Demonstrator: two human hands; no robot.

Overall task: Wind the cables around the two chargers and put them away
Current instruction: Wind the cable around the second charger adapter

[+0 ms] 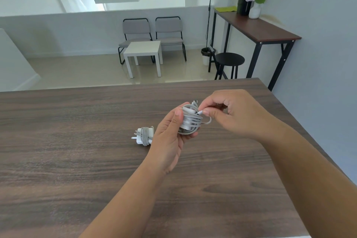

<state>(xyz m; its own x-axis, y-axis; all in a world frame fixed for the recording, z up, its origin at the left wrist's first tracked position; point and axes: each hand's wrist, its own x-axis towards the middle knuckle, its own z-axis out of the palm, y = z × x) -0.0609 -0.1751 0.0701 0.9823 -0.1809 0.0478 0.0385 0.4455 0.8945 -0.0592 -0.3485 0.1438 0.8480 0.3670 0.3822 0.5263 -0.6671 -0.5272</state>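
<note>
My left hand [171,133] grips a white charger [190,120] above the dark wooden table [77,160]; grey cable is wound around the charger many times. My right hand [231,114] pinches the cable's free end with its small white plug [201,112] right beside the bundle. A short loop of cable hangs out below that plug. A second white charger [144,135] lies on the table just left of my left hand, its cable wrapped around it and its prongs pointing left.
The table's far edge runs just beyond my hands and its right edge slants down to the right. Beyond stand a small white side table [144,52], two grey chairs, a black stool [229,60] and a high desk [258,29] with a vase.
</note>
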